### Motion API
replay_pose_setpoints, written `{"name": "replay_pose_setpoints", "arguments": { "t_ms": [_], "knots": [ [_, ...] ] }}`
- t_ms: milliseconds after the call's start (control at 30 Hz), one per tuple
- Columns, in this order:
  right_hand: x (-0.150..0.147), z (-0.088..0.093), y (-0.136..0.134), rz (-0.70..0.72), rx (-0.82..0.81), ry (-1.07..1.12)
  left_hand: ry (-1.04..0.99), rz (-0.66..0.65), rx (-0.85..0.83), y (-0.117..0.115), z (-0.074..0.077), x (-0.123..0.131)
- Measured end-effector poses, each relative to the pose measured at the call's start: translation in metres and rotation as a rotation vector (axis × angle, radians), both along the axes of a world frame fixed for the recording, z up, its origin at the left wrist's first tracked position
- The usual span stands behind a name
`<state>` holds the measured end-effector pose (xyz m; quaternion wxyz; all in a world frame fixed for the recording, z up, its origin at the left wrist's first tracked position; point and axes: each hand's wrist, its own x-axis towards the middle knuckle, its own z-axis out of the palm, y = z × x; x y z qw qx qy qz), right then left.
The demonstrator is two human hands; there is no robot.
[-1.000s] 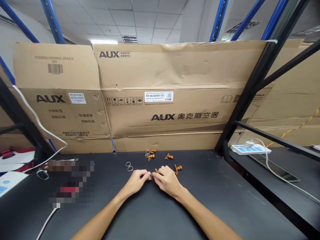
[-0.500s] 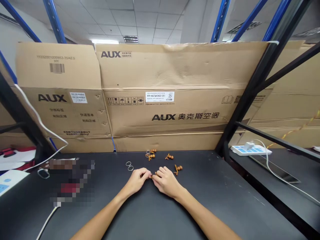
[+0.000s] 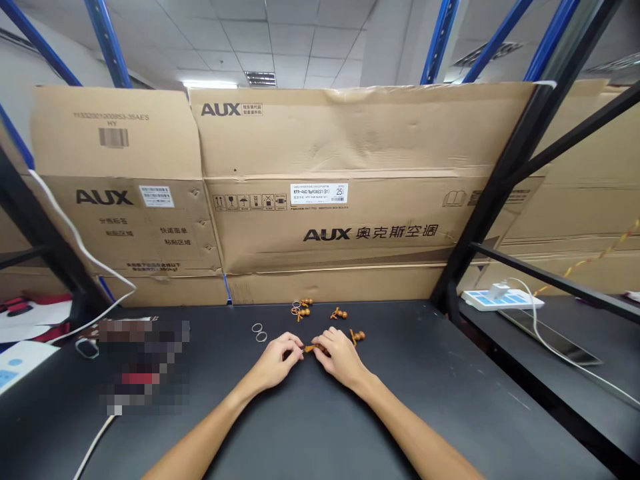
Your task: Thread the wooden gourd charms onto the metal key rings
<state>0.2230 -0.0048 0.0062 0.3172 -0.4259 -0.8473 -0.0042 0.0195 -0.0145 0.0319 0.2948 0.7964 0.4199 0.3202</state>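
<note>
My left hand (image 3: 274, 362) and my right hand (image 3: 340, 359) meet over the black table top (image 3: 400, 400). Between their fingertips is a small brown wooden gourd charm on a cord (image 3: 314, 348), pinched by both hands. Beyond them lie several similar charms: one (image 3: 357, 337) close to my right hand, one (image 3: 339, 313) further back, and a cluster (image 3: 301, 311) tangled with a metal ring near the back edge. Two loose metal split rings (image 3: 259, 332) sit to the far left of my left hand's fingers.
Flattened AUX cardboard cartons (image 3: 320, 220) stand along the table's back edge. A pixelated, unreadable patch (image 3: 144, 367) covers the table's left side. A white cable (image 3: 95, 443) runs off the front left. A power strip (image 3: 500, 300) sits on a lower surface at right.
My hands have drawn slightly apart and the gourd charm between them now shows more fully, stretched lengthwise between my fingertips. The other charms and rings have not moved.
</note>
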Motion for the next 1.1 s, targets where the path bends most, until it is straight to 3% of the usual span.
{"name": "replay_pose_setpoints", "arguments": {
  "t_ms": [233,967,1100],
  "knots": [
    [0.0006,0.0021,-0.0018,0.05,-0.045,0.004,0.021,0.053,0.026,0.0018,-0.0058,0.0003],
    [-0.0008,0.0039,-0.0053,0.119,-0.068,-0.022,0.058,0.013,0.049,-0.0026,-0.0026,0.0015],
    [-0.0002,0.002,-0.0025,0.046,-0.073,-0.026,0.049,-0.029,0.052,-0.0033,-0.0005,0.0007]
  ]
}}
